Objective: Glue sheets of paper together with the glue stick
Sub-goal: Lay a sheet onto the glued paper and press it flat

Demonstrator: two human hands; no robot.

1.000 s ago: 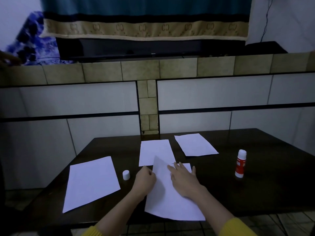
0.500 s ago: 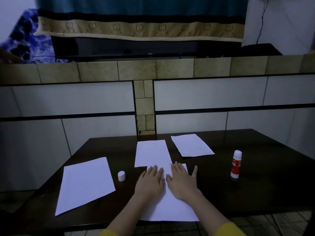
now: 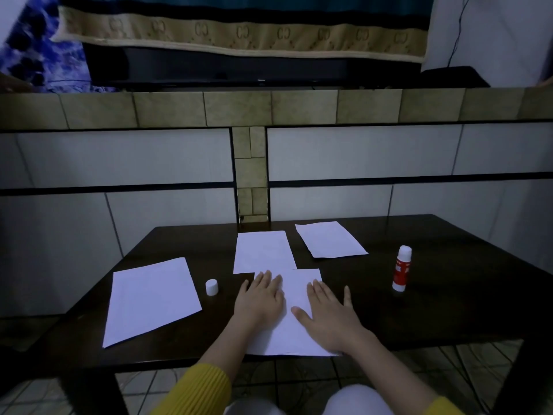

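A white sheet of paper lies flat at the near edge of the dark table. My left hand rests palm down on its left side, fingers spread. My right hand presses flat on its right side, fingers apart. Neither hand holds anything. A second sheet lies just beyond, its near edge meeting the pressed sheet. A red and white glue stick stands upright to the right, uncapped. Its small white cap stands left of my left hand.
Another white sheet lies at the left of the table, and one more at the back right. A tiled wall with a ledge rises behind the table. Yellow sleeves cover my forearms. Tiled floor shows under the table's near edge.
The lifted sheet has been laid flat. Both hands opened and pressed down on it, then slid apart, the left to the left side and the right to the right.
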